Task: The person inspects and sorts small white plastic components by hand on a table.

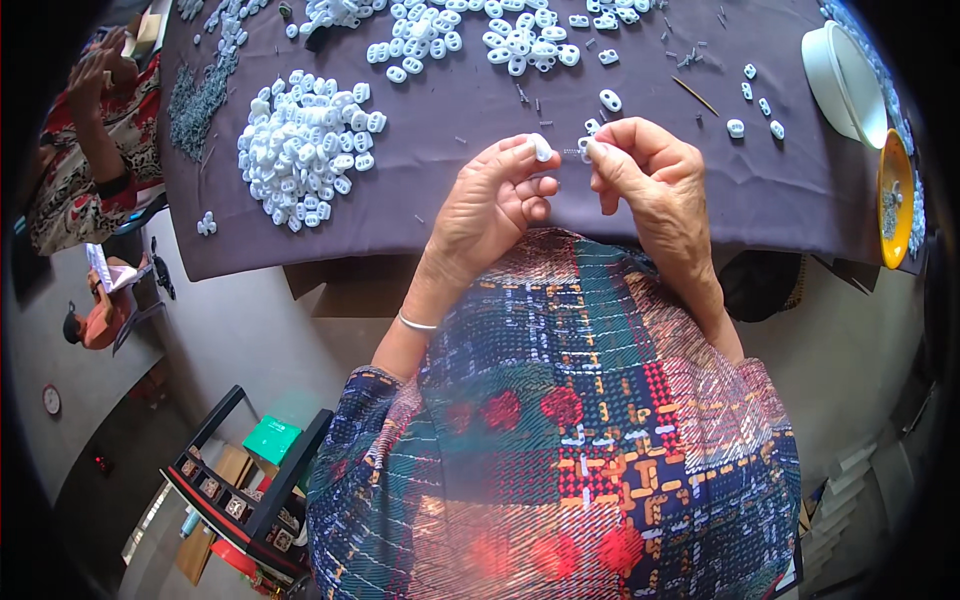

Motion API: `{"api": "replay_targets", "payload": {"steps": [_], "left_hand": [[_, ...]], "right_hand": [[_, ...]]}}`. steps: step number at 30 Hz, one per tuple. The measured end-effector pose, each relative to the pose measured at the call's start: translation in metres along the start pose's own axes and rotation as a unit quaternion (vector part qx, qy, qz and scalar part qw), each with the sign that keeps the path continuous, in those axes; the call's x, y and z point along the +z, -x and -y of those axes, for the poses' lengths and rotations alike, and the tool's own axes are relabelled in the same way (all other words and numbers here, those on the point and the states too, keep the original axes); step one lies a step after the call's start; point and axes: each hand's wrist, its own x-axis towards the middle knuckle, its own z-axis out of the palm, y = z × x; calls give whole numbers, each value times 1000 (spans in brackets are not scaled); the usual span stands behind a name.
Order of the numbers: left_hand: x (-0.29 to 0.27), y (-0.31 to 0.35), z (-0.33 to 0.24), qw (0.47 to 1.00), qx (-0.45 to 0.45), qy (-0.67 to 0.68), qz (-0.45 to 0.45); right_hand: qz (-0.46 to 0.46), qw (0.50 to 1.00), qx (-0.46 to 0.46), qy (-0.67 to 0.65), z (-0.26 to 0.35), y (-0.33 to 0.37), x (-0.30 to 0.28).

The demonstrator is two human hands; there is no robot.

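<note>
My left hand (488,195) pinches a small white plastic cord-lock part (541,147) between thumb and forefinger, its other fingers curled. Just to the right, my right hand (658,190) grips another small white cord-lock part (586,150), mostly covered by the fingertips. A thin metal spring (571,152) lies between the two parts, by the right fingertips; which part it touches I cannot tell. Beyond the right fingers, a loose white two-hole piece (610,100) rests on the dark cloth. A big heap of white two-hole cord locks (305,145) sits left of my left hand.
More white pieces (420,38) spread along the far side, with tangled springs (203,105) at far left. A thin brown stick (695,96) lies at right, near a white tub (840,85) and an orange bowl (888,235). Another person's hands (92,75) show at far left.
</note>
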Motion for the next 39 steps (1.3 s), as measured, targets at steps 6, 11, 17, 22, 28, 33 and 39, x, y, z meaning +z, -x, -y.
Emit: {"api": "replay_targets", "payload": {"steps": [6,11,17,22,28,33,39], "left_hand": [[-1,2,4,985,94,-141,-24],[10,4,6,968,154,-196,-27],[-4,-4,20,782,394,-483,-11],[3,-3,22,775,416,-475,-22],[1,-3,16,929,213,-299,-39],[-5,-4,17,964,153,-213,-36],[4,3,6,989,49,-128,-56]], "right_hand": [[-7,1000,-7,-17,-6,-4,-1],[-3,1000,0,-23,-7,-5,-1],[64,948,29,-310,-19,-12,4],[59,951,48,-299,-24,-17,8],[68,964,46,-254,-23,-17,6],[80,973,44,-211,-23,-15,8],[67,974,43,-210,-16,-13,5]]}}
